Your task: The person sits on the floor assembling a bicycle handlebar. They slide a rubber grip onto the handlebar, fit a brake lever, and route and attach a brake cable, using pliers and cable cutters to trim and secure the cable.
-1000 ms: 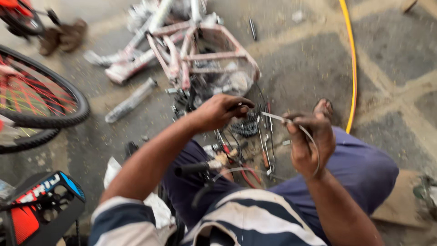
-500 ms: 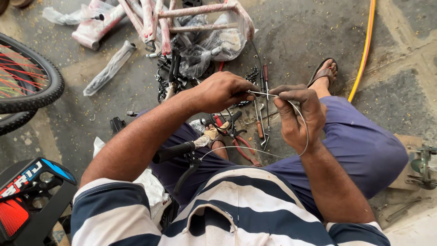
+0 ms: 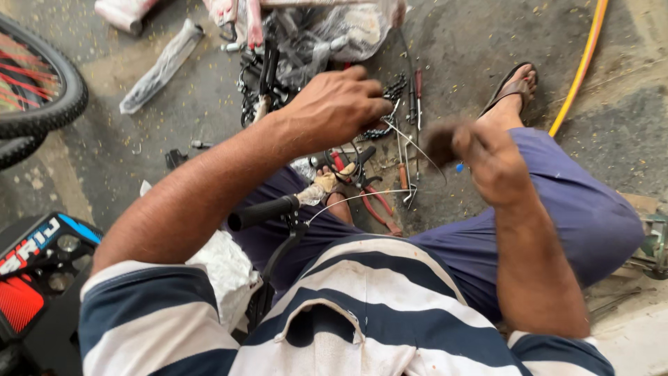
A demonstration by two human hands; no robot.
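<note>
The hands have moved apart. The left hand (image 3: 334,108) pinches a thin wire (image 3: 410,143). The right hand (image 3: 487,160) is blurry, maybe closed on it.

I see my left hand (image 3: 335,106) pinching a thin steel cable (image 3: 410,143) above the black handlebar grip (image 3: 263,212); my right hand (image 3: 487,161), blurred, grips its other end. Red-handled pliers (image 3: 372,198) lie below on the floor.

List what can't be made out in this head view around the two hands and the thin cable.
- Right hand: motion blur hides its fingers and grip.
- Left hand: its back covers the fingertips and the cable end.
- Bicycle wheel: cut by the left edge.
- Tools on the floor: too jumbled to identify each.
</note>
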